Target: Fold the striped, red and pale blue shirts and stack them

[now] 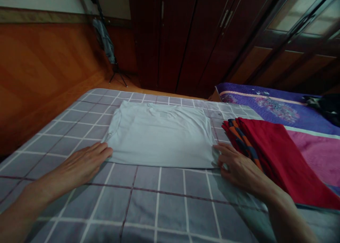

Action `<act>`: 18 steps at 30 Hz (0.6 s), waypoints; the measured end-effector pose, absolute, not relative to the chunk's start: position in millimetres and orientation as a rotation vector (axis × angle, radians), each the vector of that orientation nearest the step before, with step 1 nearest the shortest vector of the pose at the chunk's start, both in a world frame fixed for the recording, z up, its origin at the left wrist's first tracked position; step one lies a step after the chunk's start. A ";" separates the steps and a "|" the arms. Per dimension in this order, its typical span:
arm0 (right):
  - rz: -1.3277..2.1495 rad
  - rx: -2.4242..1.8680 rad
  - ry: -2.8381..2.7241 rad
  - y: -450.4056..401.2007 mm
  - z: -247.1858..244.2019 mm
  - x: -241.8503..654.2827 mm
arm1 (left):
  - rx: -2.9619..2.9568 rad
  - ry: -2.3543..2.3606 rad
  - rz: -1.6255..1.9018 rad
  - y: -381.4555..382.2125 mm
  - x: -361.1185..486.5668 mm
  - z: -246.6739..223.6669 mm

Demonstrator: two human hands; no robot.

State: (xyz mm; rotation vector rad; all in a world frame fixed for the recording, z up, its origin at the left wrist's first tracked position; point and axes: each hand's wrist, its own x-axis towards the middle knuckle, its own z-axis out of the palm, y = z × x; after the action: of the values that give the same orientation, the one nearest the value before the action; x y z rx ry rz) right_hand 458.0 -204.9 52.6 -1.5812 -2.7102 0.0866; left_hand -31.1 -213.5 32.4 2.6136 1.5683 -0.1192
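A white shirt (pixel 159 136), folded into a wide rectangle, lies flat on a grey checked bedsheet (pixel 143 204). Its neckline and some wrinkles show along the far side, while the near edge runs fairly straight. At the near left corner, my left hand (pixel 91 159) has its fingers closed on the fabric, thumb side toward the shirt. My right hand (pixel 236 165) pinches the near right corner between thumb and fingers. Close beside that hand, on the right, lies a stack of folded red cloth (pixel 276 151) with an orange and dark striped piece (pixel 243 140) at its left.
Beyond the red stack is a purple and pink floral bedspread (pixel 265 101), with a dark garment (pixel 326 106) at the far right. Dark wooden wardrobe doors (pixel 180 41) stand behind the bed. A thin stand (pixel 115 67) with grey cloth (pixel 105 39) is at the back left.
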 end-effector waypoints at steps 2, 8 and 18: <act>0.057 -1.543 -2.702 -203.2 47.2 463.6 | 2.613 1.587 -0.138 -215.5 -29.6 35.8; -0.012 -1.430 -2.714 -201.5 25.0 473.3 | 2.612 1.598 -0.095 -215.7 -29.3 41.0; -0.026 -1.376 -2.584 -191.1 12.4 473.8 | 2.658 1.657 -0.146 -208.9 -22.4 47.7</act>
State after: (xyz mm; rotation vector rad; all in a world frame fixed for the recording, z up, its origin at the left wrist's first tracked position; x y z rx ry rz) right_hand 473.8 -191.1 12.4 -1.3755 -2.5838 -0.0264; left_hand -22.4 -208.9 47.7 2.6585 1.6568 -0.1464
